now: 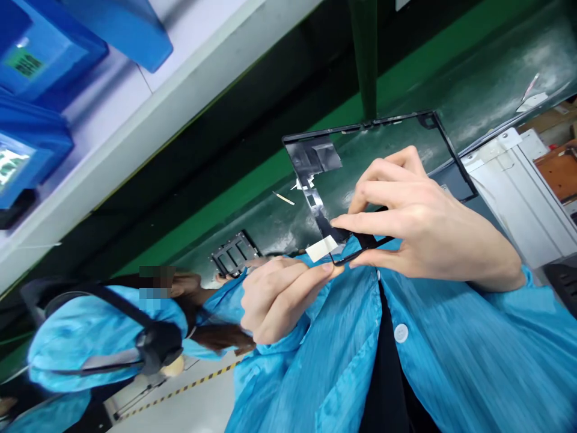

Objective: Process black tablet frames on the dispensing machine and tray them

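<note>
A thin black rectangular frame (444,135), open in the middle, is held tilted above the green bench. Black and silvery film covers its left end, and a cream paper tab (321,248) sticks out near its lower left corner. My left hand (282,294) is closed, its fingertips pinching that corner beside the tab. With thumb and fingers, my right hand (406,210) grips the lower edge, a fingertip pressing on the black film. Part of this edge is hidden behind my right hand.
A co-worker in blue (108,337) is at the left, near a black slotted part (234,254). Blue bins (121,30) stand on a pale shelf (216,54) above. Scraps (283,198) lie on the green bench (265,219). A white metal cabinet (514,198) is at right.
</note>
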Demonstrator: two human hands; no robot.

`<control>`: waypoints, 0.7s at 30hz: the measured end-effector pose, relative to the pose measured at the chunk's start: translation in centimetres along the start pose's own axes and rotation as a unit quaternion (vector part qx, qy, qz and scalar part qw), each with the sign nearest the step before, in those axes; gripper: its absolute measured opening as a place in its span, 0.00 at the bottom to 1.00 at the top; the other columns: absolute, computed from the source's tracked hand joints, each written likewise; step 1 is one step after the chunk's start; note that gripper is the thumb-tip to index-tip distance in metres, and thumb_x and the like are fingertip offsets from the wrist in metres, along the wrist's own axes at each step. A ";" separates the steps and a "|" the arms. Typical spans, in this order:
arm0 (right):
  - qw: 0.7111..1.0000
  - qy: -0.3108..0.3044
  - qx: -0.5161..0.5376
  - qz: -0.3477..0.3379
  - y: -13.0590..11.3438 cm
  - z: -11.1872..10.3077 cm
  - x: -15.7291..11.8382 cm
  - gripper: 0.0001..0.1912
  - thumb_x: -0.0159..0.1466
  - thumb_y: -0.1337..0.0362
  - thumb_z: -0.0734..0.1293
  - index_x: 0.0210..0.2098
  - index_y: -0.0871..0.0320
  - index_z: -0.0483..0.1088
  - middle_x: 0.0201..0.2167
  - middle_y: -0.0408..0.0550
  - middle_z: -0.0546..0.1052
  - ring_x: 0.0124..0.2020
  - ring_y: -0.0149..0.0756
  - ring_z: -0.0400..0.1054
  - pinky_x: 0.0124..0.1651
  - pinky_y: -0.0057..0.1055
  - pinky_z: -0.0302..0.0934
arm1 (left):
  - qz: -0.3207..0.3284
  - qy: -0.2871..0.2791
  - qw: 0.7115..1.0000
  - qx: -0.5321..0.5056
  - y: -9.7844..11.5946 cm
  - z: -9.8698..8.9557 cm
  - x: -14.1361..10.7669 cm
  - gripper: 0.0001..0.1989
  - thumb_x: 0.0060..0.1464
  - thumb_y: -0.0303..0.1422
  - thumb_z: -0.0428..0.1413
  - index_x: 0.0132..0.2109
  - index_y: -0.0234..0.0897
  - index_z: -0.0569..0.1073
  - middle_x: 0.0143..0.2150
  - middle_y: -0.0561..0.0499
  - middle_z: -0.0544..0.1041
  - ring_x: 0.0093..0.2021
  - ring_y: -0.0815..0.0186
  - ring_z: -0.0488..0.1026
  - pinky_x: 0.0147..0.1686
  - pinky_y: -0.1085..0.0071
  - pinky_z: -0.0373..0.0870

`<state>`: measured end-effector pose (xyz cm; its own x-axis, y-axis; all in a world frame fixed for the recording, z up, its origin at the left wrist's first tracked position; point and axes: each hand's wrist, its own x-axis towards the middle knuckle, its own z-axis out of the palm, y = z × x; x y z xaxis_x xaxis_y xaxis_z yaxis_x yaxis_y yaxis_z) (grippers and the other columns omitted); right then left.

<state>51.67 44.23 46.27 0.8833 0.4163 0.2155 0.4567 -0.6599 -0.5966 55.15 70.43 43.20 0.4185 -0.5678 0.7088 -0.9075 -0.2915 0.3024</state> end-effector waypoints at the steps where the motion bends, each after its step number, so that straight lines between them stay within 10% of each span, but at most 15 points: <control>1: 1.000 0.013 -0.004 0.001 -0.1 0.0 -0.3 0.14 0.78 0.50 0.70 0.50 0.53 0.82 0.43 0.48 0.79 0.55 0.49 0.71 0.65 0.62 0.63 | 0.018 0.010 1.000 -0.014 -0.3 0.2 0.0 0.06 0.65 0.26 0.70 0.48 0.35 0.83 0.33 0.54 0.81 0.24 0.71 0.74 0.21 0.73 0.72; 13: 0.980 0.169 -0.034 0.096 -2.9 0.6 -6.3 0.21 0.73 0.45 0.75 0.57 0.51 0.83 0.44 0.51 0.82 0.51 0.48 0.72 0.61 0.53 0.58 | 0.094 0.192 0.959 -0.186 -3.0 5.9 2.9 0.17 0.60 0.44 0.75 0.47 0.37 0.84 0.30 0.56 0.76 0.20 0.74 0.69 0.18 0.76 0.67; 21: 0.972 0.172 -0.016 0.156 -8.1 3.0 -9.6 0.21 0.73 0.47 0.76 0.59 0.51 0.83 0.45 0.51 0.83 0.51 0.45 0.73 0.59 0.50 0.59 | 0.149 -0.106 0.913 -0.365 -3.4 4.0 4.9 0.06 0.71 0.37 0.66 0.52 0.48 0.87 0.42 0.52 0.82 0.33 0.70 0.80 0.30 0.74 0.79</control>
<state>39.16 47.46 46.75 0.9599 -0.0383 0.2776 0.1586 -0.7424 -0.6509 60.40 65.50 43.09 0.0764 -0.6971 0.7129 -0.7317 0.4465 0.5151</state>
